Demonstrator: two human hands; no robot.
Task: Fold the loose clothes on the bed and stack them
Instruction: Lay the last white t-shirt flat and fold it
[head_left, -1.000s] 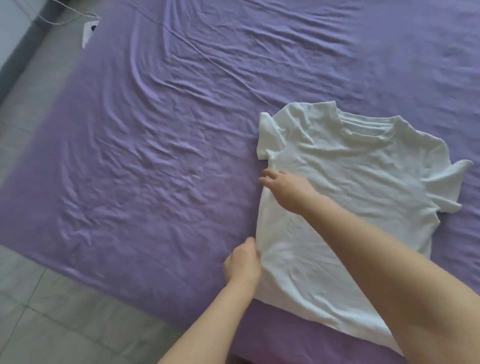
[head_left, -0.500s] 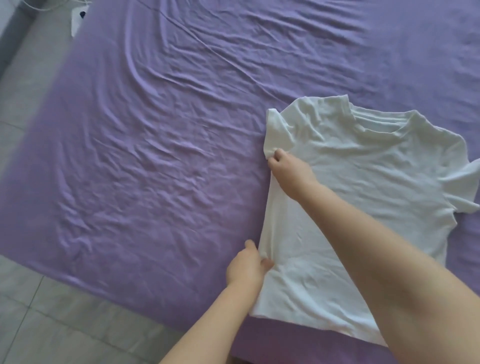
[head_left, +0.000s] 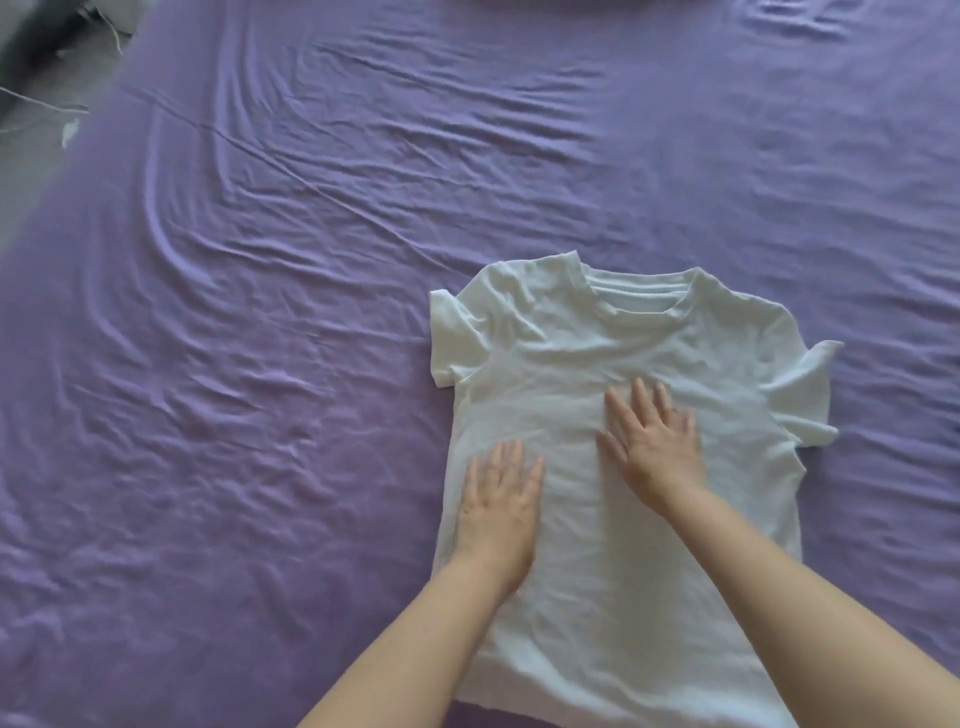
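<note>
Both hands lie flat with fingers spread on a white cotton T-shirt (head_left: 613, 395): left hand (head_left: 498, 501) near its left edge, right hand (head_left: 652, 447) mid-chest. The shirt lies spread, unfolded, on the purple-sheeted bed (head_left: 260, 312); folding and stacking remain.

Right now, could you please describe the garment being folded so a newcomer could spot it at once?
A wrinkled purple sheet covers the bed. On its near right side a white T-shirt lies spread flat, collar away, under the left hand and right hand. It is the only garment visible.
</note>
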